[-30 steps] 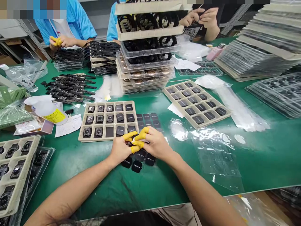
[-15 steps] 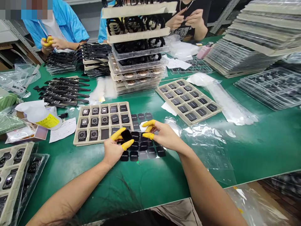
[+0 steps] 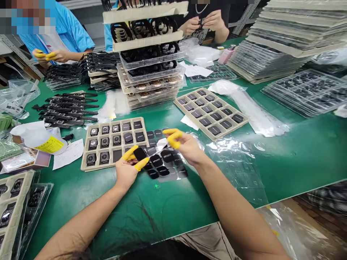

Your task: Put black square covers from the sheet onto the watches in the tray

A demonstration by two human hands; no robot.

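Yellow finger covers are on both of my hands. My left hand (image 3: 127,168) grips a black watch case (image 3: 140,153) between thumb and fingers, its dark face turned up. My right hand (image 3: 187,144) is pinched on a small white cloth (image 3: 162,143), just above a clear sheet of black square stickers (image 3: 169,164). That sheet lies on the green table, partly beneath my hands. Left of it sits a beige tray (image 3: 84,153) of watch cases, some with black squares on top. My left fingers overlap the tray's lower right corner.
Another beige tray (image 3: 199,124) with black squares lies behind my right hand. Tall tray stacks stand at the back centre (image 3: 151,65) and back right (image 3: 282,32). Watches with straps (image 3: 70,108), a bottle (image 3: 46,139) and paper (image 3: 67,154) are at left. Two people work across the table.
The sticker sheet has shifted and looks tilted and blurred. My right hand has drawn up slightly with the white cloth. The whole view has shifted a little; my left hand still grips the watch case.
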